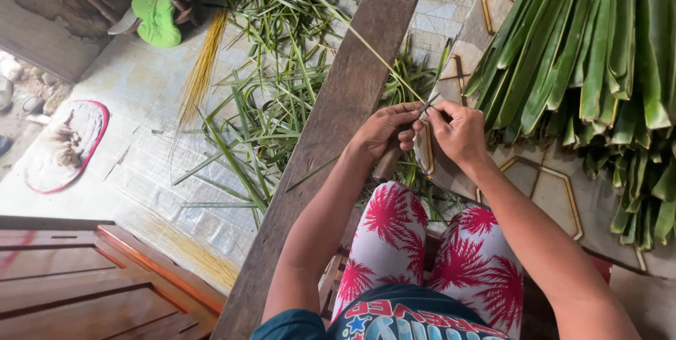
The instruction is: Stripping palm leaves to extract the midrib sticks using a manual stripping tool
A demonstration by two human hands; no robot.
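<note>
At the upper left of the frame we see a green slipper (156, 19) on the tiled floor (134, 86), then a bundle of yellow leaf ribs (203, 65) and a heap of cut green strips (271, 93). A wooden plank (331, 128) runs up the centre. Just right of it our left hand (384, 131) grips a knife handle (389, 160), fingers clamped on it (blade hard to see). Our right hand (459, 131) pinches a thin leaf rib (366, 44) at centre. Stacked palm leaves (584, 51) fill the upper right.

Nothing like that here as far as I can see, no packages, labels, signs or screens anywhere in view.
</note>
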